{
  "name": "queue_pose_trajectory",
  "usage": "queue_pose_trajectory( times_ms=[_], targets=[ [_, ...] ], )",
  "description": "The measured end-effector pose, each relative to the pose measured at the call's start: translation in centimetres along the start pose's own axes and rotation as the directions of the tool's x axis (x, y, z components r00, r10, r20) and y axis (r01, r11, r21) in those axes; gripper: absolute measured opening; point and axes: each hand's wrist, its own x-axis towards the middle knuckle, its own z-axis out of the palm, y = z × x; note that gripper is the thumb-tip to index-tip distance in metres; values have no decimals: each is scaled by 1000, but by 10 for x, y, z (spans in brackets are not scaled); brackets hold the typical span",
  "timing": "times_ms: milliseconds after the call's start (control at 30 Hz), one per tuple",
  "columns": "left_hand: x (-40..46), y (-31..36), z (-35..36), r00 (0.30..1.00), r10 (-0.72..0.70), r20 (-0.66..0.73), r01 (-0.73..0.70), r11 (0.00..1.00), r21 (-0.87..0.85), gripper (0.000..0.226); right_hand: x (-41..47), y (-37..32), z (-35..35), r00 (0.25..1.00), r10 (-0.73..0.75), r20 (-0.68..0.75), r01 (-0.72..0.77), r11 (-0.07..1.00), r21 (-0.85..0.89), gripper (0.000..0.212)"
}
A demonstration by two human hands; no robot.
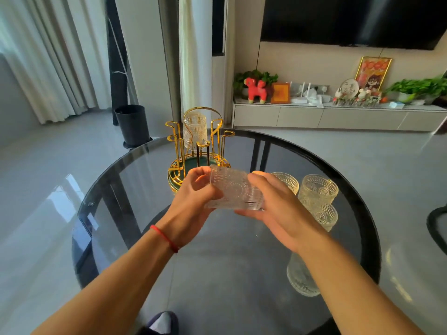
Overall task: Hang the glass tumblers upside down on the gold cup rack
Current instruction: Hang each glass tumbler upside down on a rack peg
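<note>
The gold cup rack (174, 151) with a green base stands at the far side of the round glass table (116, 170). One patterned glass tumbler (194, 131) hangs upside down on it. A second tumbler (233, 189) is held above the table just in front of the rack, lying sideways between both hands. My left hand (193, 197) grips its left end and my right hand (278, 204) cups its right end. Three more tumblers stand upright to the right: one (286, 181) partly behind my right hand, one (316, 189) beside it, one (325, 216) nearer.
Another glass (301, 276) sits near the table's front right, partly hidden by my right forearm. A black bin (133, 125) stands on the floor beyond the table. A chair edge (435, 226) shows at the right. A low cabinet (338, 114) runs along the far wall.
</note>
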Motion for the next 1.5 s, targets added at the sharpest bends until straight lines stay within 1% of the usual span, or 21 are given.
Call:
queue_pose_trajectory(
  times_ms=[67,100,167,200,233,300,333,367,433,467,533,667,733,800,833,900,1000,1167,1367,1433,1500],
  targets=[
    [7,-4,-12,998,16,57,-23,991,135,72,6,-7,-4,1000,-2,-10,2,1000,0,35],
    [10,-7,-18,996,13,86,-32,972,231,69,9,-10,-5,998,-14,-54,12,999,-34,35],
    [16,-17,-28,995,6,98,-46,907,418,68,17,-16,-8,982,-70,-178,34,980,-198,41],
    [19,-25,-31,996,33,78,-69,844,532,67,20,-19,-10,970,-111,-218,47,959,-278,43],
    [23,-34,-36,994,97,50,-105,735,670,65,24,-21,-11,959,-152,-240,70,945,-320,44],
    [31,-54,-46,970,236,58,-146,376,915,63,32,-29,-18,929,-236,-286,127,927,-354,46],
    [34,-65,-49,965,255,70,-128,220,967,65,38,-35,-22,908,-274,-318,148,917,-369,49],
    [36,-75,-51,967,246,64,-91,102,991,69,46,-42,-25,885,-307,-349,166,910,-380,53],
    [39,-92,-51,977,211,43,-30,-63,998,78,71,-58,-31,838,-366,-404,206,898,-388,63],
    [41,-99,-52,979,200,37,-16,-107,994,80,86,-66,-33,819,-388,-423,227,896,-382,67],
    [44,-106,-53,980,198,29,-3,-129,992,82,119,-85,-30,803,-411,-432,251,890,-380,66],
    [45,-110,-55,982,188,17,6,-119,993,82,174,-116,-10,799,-480,-362,278,829,-485,58],
    [45,-111,-55,983,182,12,9,-114,993,81,197,-127,0,792,-522,-317,296,782,-549,65],
    [45,-111,-55,985,170,5,13,-108,994,81,215,-135,8,810,-528,-255,299,745,-596,74],
    [45,-111,-55,986,165,3,15,-109,994,81,223,-139,10,833,-509,-215,289,733,-615,78],
    [45,-112,-54,987,161,1,17,-110,994,81,234,-143,14,879,-460,-127,275,706,-653,75],
    [44,-112,-53,984,176,5,13,-100,995,80,242,-143,18,905,-424,-35,280,655,-702,69],
    [42,-112,-53,980,200,9,9,-85,996,78,251,-136,13,954,-270,128,280,658,-699,71],
    [41,-113,-53,980,200,8,8,-82,997,78,268,-126,5,949,-93,302,291,633,-717,77],
    [42,-112,-53,980,198,9,9,-86,996,78,273,-124,6,940,-56,338,302,602,-740,81],
    [42,-112,-53,981,195,7,9,-84,996,79,276,-121,10,928,-6,372,316,541,-779,81]
  ],
)
